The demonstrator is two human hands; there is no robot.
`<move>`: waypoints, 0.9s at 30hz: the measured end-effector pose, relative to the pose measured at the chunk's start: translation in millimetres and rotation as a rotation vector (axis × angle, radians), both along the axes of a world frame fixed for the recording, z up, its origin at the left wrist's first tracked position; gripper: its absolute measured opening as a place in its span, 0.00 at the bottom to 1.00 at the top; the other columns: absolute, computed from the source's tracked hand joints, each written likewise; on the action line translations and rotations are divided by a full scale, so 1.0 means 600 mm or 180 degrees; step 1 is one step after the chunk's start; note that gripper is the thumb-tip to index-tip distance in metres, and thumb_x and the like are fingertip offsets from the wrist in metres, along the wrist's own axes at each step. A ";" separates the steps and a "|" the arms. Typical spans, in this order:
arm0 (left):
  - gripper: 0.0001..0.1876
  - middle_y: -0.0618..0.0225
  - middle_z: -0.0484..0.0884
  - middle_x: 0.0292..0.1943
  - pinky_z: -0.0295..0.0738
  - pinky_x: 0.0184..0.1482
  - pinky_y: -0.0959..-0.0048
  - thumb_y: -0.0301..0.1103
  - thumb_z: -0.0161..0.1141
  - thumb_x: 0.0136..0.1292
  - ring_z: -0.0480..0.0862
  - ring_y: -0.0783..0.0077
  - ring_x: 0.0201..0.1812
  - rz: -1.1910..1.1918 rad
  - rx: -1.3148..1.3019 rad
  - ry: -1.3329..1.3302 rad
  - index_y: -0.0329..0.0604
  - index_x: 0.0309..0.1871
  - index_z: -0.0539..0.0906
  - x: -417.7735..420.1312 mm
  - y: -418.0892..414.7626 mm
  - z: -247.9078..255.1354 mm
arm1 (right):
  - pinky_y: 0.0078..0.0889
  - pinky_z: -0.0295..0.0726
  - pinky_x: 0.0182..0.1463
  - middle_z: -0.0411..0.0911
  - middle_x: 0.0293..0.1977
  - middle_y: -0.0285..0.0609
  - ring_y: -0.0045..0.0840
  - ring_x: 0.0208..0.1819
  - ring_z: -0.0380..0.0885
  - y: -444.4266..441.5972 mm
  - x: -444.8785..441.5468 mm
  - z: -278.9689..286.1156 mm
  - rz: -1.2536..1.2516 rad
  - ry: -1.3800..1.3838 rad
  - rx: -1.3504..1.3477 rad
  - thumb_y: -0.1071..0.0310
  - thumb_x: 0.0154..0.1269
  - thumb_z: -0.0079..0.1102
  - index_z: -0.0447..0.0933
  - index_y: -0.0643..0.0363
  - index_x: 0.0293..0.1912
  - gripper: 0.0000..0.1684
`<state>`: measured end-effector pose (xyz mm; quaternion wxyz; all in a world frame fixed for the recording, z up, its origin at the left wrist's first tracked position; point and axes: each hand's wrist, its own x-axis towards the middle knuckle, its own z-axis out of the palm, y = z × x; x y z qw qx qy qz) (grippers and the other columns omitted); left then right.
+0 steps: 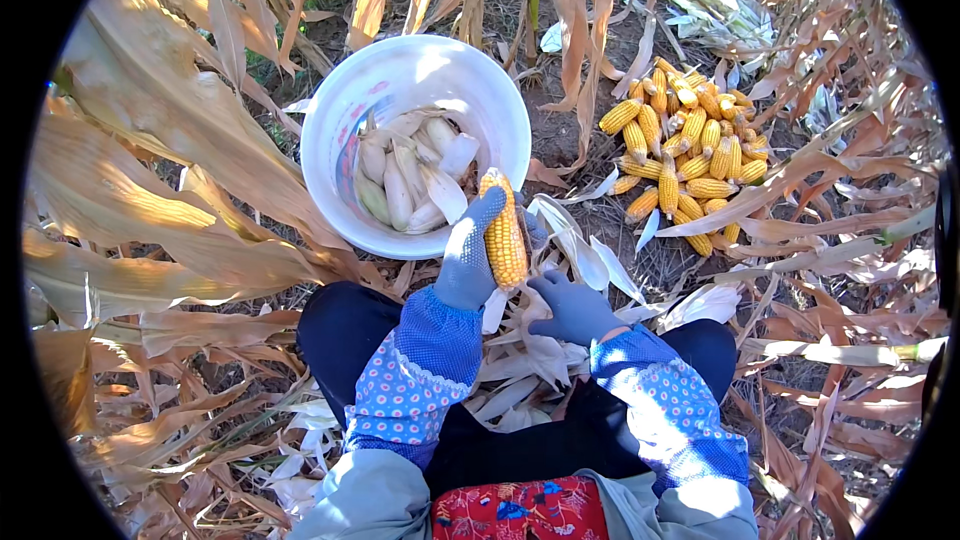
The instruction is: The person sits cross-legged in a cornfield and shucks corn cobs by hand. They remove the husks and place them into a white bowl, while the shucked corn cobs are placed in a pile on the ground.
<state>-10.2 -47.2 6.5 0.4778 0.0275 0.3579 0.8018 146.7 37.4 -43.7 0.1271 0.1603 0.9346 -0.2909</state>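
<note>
My left hand [465, 255], in a grey knitted glove, is closed around a husked yellow corn cob [505, 244] held over the near right rim of a white plastic bucket [420, 79]. The thumb lies along the cob, and the other fingers are partly hidden behind it. Just right of the cob's lower end is my right hand [576, 311], gloved alike, its fingers apart and no object visible in its grasp. Pale dry husks [536, 360] lie beneath both hands. Inside the bucket are several corn ears still in their husks [405, 184].
A heap of husked yellow corn cobs [697, 154] lies on the soil at right. Long dry corn leaves [172, 142] crowd the left, and standing stalks [534, 7] rise behind the bucket. Fallen stalks [840, 352] cross the right side. A pale husk pile [712, 7] sits farther back.
</note>
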 end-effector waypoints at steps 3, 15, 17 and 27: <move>0.20 0.57 0.79 0.39 0.81 0.44 0.65 0.43 0.59 0.62 0.83 0.62 0.39 0.0181 0.0169 0.0171 0.36 0.49 0.73 0.000 0.007 -0.038 | 0.31 0.78 0.50 0.73 0.53 0.50 0.31 0.50 0.79 0.026 -0.026 0.012 -0.1136 0.0618 -0.2226 0.59 0.61 0.60 0.64 0.58 0.62 0.32; 0.21 0.50 0.80 0.41 0.80 0.47 0.64 0.28 0.53 0.64 0.83 0.58 0.42 0.0117 0.0316 0.0466 0.32 0.59 0.66 -0.005 0.005 -0.020 | 0.19 0.79 0.38 0.78 0.38 0.41 0.16 0.33 0.78 0.041 -0.015 0.066 -0.1749 0.1529 -0.2665 0.62 0.57 0.67 0.71 0.65 0.54 0.29; 0.16 0.57 0.83 0.38 0.80 0.43 0.73 0.26 0.58 0.62 0.83 0.67 0.38 0.0151 -0.0088 0.0878 0.31 0.53 0.73 -0.004 0.005 -0.015 | 0.18 0.79 0.35 0.78 0.38 0.42 0.16 0.32 0.78 0.044 -0.008 0.076 -0.1884 0.1651 -0.2876 0.64 0.56 0.67 0.71 0.64 0.52 0.26; 0.08 0.64 0.83 0.30 0.76 0.35 0.77 0.26 0.61 0.60 0.81 0.78 0.29 0.0337 -0.1176 0.3739 0.39 0.43 0.81 0.018 0.012 -0.032 | 0.17 0.79 0.32 0.76 0.40 0.42 0.17 0.32 0.77 0.073 0.014 0.090 -0.2309 0.2011 -0.2906 0.67 0.55 0.66 0.73 0.61 0.53 0.26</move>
